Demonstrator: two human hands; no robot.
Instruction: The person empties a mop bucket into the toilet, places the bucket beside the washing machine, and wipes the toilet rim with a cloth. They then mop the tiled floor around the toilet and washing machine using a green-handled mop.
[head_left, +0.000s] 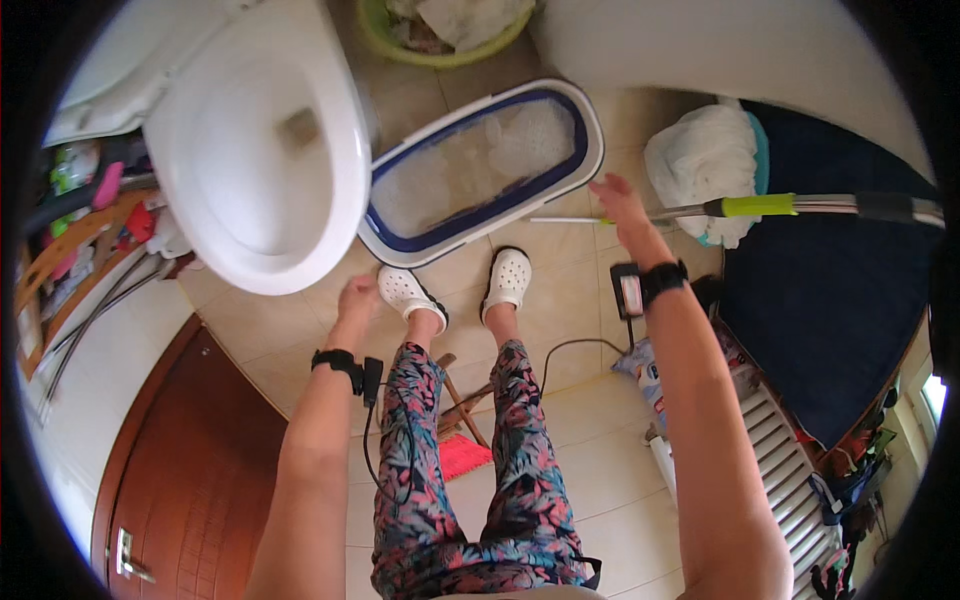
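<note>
A long oval basin (480,235), white with a dark blue inner rim, stands on the floor ahead of my feet. It holds cloudy water with foam. My right hand (622,207) is just off its right end, fingers apart and nothing in them. A pole (755,205) with a bright green sleeve runs behind that wrist, and a thin pale rod (567,220) shows on the hand's other side. My left hand (357,299), blurred, hangs beside my left shoe, near the toilet; its fingers are too smeared to read.
The white toilet (350,190) stands close on the left, its bowl uncovered. A yellow-green tub (445,62) of cloth is at the back. White cloth (705,165) fills a teal container at right, by a dark blue cover (825,300). A wooden door (195,460) is lower left; a cable crosses the floor.
</note>
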